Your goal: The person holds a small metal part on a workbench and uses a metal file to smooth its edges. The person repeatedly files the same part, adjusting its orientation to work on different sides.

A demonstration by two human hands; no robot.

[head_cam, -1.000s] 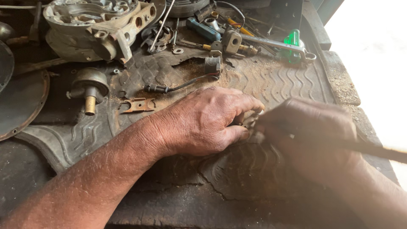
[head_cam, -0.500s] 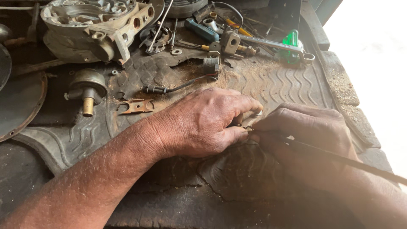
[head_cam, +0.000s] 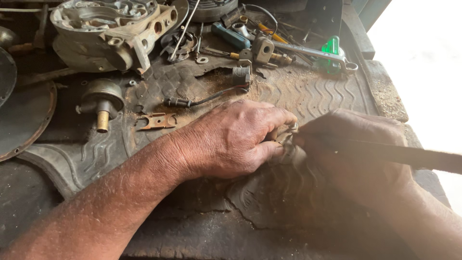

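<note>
My left hand rests on a dark rubber mat with its fingers closed around a small metal part, mostly hidden between the two hands. My right hand grips a long thin dark tool whose tip meets that small part; its shaft runs off to the right edge. Both hands touch at the part, near the middle of the mat.
At the back lie a large grey metal housing, a wrench, a green-handled tool, screwdrivers and loose fittings. A brass-tipped cylinder, a rusty flat bracket, a black cable with a plug and a round metal plate lie left.
The right hand with the long tool has shifted slightly down and right, then back toward the small part; the left hand has stayed put on it.
</note>
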